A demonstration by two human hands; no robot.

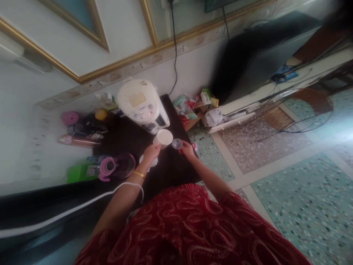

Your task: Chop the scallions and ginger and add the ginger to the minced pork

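Note:
My left hand (pixel 151 152) grips a white cup (pixel 164 138) by its near left side, in front of the spout area of a white electric water dispenser pot (pixel 142 105). Small lights glow on the pot's top panel. My right hand (pixel 188 150) is closed on a small clear glass-like dish or lid (pixel 177 144), held just right of the cup. Whether it is a lid or a dish I cannot tell. Below my left wrist a second white cup (pixel 153 162) stands on the dark table (pixel 168 173), partly hidden by my forearm.
A pink-handled jug (pixel 107 167) and a green box (pixel 81 173) are at the left. Bottles and jars, one with a yellow lid (pixel 101 114), line the wall side. Right of the table are boxes and bags (pixel 190 106), a drawer and a television (pixel 248 66). A white cable crosses my left forearm.

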